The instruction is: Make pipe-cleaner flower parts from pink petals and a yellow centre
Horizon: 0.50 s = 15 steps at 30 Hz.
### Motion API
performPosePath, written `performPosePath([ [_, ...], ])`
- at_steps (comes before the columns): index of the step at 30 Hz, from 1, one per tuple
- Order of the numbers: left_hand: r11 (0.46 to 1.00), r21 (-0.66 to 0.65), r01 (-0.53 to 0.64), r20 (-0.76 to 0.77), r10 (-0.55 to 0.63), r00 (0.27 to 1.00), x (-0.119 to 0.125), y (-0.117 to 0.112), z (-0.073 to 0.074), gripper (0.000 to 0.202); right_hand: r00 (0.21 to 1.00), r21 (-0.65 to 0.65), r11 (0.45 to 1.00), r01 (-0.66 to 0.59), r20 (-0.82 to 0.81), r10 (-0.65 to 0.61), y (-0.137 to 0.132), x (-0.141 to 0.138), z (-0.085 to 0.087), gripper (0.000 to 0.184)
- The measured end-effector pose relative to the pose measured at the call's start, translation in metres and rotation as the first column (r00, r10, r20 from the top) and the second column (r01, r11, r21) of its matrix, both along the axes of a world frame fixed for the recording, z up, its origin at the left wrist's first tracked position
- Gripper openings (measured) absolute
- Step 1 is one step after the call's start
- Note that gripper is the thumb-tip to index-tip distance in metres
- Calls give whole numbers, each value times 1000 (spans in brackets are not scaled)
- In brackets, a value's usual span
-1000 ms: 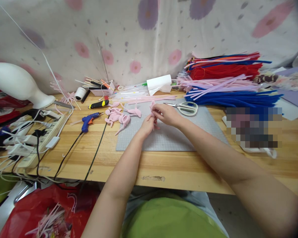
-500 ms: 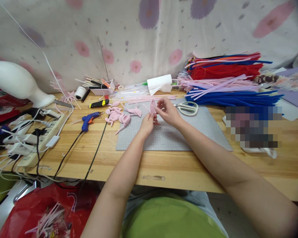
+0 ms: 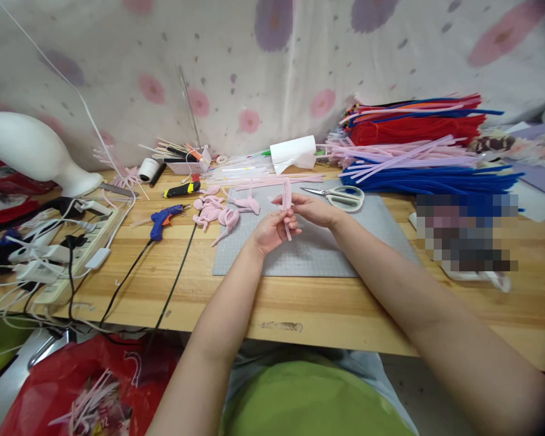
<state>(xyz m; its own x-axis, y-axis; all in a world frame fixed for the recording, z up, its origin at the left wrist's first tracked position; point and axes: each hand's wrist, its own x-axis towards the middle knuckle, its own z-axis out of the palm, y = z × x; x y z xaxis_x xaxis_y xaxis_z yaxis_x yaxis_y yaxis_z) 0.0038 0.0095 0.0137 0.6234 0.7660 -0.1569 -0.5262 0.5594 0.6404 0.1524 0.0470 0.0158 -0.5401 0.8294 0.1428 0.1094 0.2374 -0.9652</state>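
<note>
A pink piece of bent pipe cleaners (image 3: pixel 287 192) stands upright over the cutting mat, its loops seen nearly edge-on. My left hand (image 3: pixel 270 231) pinches its lower part, with the short end poking out below the fingers. From the right, my right hand (image 3: pixel 315 211) reaches behind the piece, and its fingers are closed on it; their tips are partly hidden. Several finished pink pipe-cleaner shapes (image 3: pixel 209 213) lie left of my hands. Scissors (image 3: pixel 345 198) rest on the grey cutting mat (image 3: pixel 345 254), just beyond my right hand.
A blue glue gun (image 3: pixel 160 223) and a yellow-black cutter (image 3: pixel 181 189) lie to the left. Farther left are a power strip (image 3: pixel 79 254) with tangled cords and a white foam head (image 3: pixel 27 145). Bundles of coloured pipe cleaners (image 3: pixel 418 175) are piled at the back right.
The pink piece has turned from showing its oval face to nearly edge-on. My left hand has rolled palm-up, and my right hand has lowered and moved behind the piece.
</note>
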Motion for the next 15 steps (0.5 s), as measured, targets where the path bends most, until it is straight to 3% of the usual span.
performPosePath([
  [3,998,-14,-58,-23,58,998,2,1,-1,14,990,196,980,14,136,-41,7,4,3,21],
  [7,960,65,-272,-246,280,928,11,3,-5,17,901,349,934,78,376,-216,5,1,10,18],
  [11,835,376,-401,-475,546,691,19,6,-17,21,754,438,890,130,539,-375,-6,-7,22,19],
  [15,680,686,-260,-573,725,383,18,7,-25,23,676,433,882,186,595,-435,-13,-14,29,17],
])
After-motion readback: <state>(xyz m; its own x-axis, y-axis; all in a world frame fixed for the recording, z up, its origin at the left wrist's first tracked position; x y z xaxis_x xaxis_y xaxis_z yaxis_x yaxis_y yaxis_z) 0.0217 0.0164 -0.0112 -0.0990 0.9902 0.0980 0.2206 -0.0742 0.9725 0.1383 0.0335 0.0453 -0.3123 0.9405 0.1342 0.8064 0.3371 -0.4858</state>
